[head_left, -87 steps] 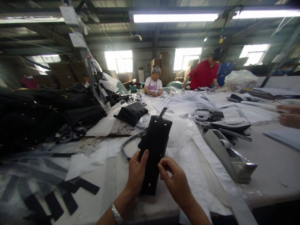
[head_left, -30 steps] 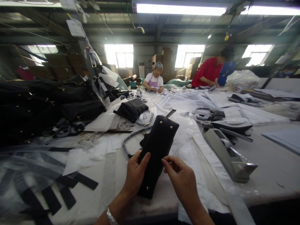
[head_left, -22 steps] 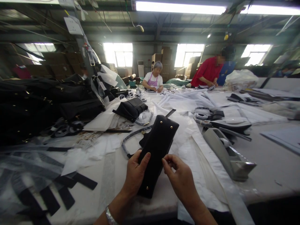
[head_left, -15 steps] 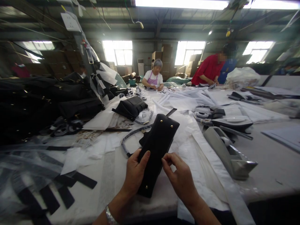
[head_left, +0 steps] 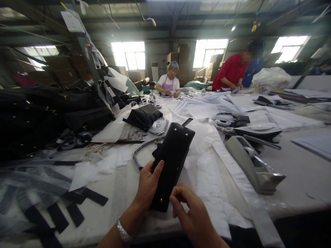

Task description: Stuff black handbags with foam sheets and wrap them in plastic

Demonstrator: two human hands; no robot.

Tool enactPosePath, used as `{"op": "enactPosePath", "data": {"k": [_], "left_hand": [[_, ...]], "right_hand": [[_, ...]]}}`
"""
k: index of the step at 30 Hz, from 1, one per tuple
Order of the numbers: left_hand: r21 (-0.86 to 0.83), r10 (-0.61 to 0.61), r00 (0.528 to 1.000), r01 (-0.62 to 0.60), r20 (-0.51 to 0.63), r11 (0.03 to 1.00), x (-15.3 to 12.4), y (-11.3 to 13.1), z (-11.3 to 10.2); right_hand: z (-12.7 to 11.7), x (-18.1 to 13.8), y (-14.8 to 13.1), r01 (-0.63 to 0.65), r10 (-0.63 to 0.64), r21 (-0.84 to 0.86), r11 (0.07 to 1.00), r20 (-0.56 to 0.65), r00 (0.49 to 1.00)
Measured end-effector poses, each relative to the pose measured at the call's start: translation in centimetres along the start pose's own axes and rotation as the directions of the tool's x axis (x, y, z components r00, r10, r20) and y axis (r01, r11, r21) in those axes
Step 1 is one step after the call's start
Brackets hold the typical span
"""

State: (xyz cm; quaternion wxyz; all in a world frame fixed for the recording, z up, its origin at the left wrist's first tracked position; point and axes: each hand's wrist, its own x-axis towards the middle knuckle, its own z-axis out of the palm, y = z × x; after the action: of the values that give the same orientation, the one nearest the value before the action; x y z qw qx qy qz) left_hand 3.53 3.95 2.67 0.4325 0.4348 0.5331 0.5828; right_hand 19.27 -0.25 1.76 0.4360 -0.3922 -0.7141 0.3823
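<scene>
A black handbag [head_left: 172, 155] is tilted up off the table with its flat base toward me. Small gold metal feet show near the base's corners, and a tiny pale speck sits by its right edge. My left hand [head_left: 148, 182] grips the bag's left side, thumb lying across the base. Close to the lower right edge, my right hand [head_left: 190, 210] has its thumb and index finger bent together in a pinch; anything between them is too small to make out. A wrapped handle [head_left: 138, 153] loops out from the bag's left side onto the table.
A grey tape dispenser [head_left: 252, 165] stands at right. Another black bag [head_left: 144, 117] lies beyond, with a heap of black bags [head_left: 51, 113] at left. Black straps [head_left: 74, 206] and white sheets cover the near left. Two people [head_left: 169, 82] work across the table.
My right hand has moved down along the bag's right edge toward its lower corner. The left hand keeps its grip, and the bag has shifted slightly left and up.
</scene>
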Motion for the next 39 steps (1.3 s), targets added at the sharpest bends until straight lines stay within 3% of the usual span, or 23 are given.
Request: {"op": "enactPosePath", "data": {"k": [4, 7, 10, 13, 15, 17, 21, 25, 27, 30, 33, 36, 39], "left_hand": [[-0.044, -0.04, 0.999, 0.042, 0.036, 0.998, 0.1, 0.5, -0.3], [-0.084, -0.066, 0.996, 0.071, 0.061, 0.994, 0.2, 0.6, -0.6], [-0.092, -0.071, 0.995, 0.077, 0.073, 0.993, 0.3, 0.6, -0.7], [-0.057, -0.048, 0.996, 0.052, 0.072, 0.997, 0.4, 0.6, -0.7], [-0.013, -0.02, 0.998, 0.02, 0.067, 1.0, 0.3, 0.7, -0.7], [0.046, 0.019, 0.998, -0.022, 0.065, 0.999, 0.1, 1.2, -0.9], [0.236, 0.121, 0.984, -0.149, 0.132, 0.96, 0.0, 2.8, -2.2], [0.565, 0.193, 0.927, -0.351, 0.32, 0.747, 0.1, 4.3, -4.7], [0.654, 0.179, 0.901, -0.413, 0.395, 0.634, 0.0, 4.6, -5.7], [0.739, 0.138, 0.849, -0.516, 0.511, 0.433, -1.0, 4.3, -6.6], [0.756, 0.085, 0.805, -0.583, 0.587, 0.297, -2.3, 3.7, -6.8], [0.765, 0.056, 0.801, -0.588, 0.597, 0.264, -2.9, 3.4, -6.9], [0.727, 0.082, 0.768, -0.63, 0.635, 0.273, -2.4, 3.1, -7.0]], "right_hand": [[-1.4, 0.6, -0.2, -0.209, 0.218, 0.232, 0.95, -0.014, 0.976], [-1.7, 0.2, -0.6, -0.231, 0.181, 0.335, 0.914, 0.172, 0.968], [-1.6, -0.5, -1.2, -0.143, 0.09, 0.193, 0.971, 0.26, 0.961], [-1.8, -0.3, -1.2, 0.035, -0.034, -0.014, 0.999, 0.058, 0.998], [-2.2, 0.2, -1.0, 0.133, -0.148, -0.131, 0.982, -0.114, 0.982], [-2.8, 0.8, -0.6, 0.158, -0.203, -0.228, 0.961, -0.194, 0.96], [-3.7, 1.3, -0.3, 0.223, -0.3, -0.381, 0.897, -0.154, 0.942], [-4.7, 1.5, -0.5, 0.392, -0.531, -0.594, 0.702, -0.07, 0.845], [-5.4, 2.1, -0.8, 0.432, -0.563, -0.687, 0.584, 0.041, 0.825], [-6.5, 3.7, -1.2, 0.479, -0.463, -0.727, 0.492, 0.247, 0.851], [-7.1, 5.2, -1.4, 0.487, -0.235, -0.678, 0.551, 0.433, 0.87], [-7.3, 6.2, -1.6, 0.45, -0.018, -0.66, 0.602, 0.552, 0.833], [-7.2, 7.0, -1.5, 0.465, 0.034, -0.621, 0.632, 0.621, 0.783]]}}
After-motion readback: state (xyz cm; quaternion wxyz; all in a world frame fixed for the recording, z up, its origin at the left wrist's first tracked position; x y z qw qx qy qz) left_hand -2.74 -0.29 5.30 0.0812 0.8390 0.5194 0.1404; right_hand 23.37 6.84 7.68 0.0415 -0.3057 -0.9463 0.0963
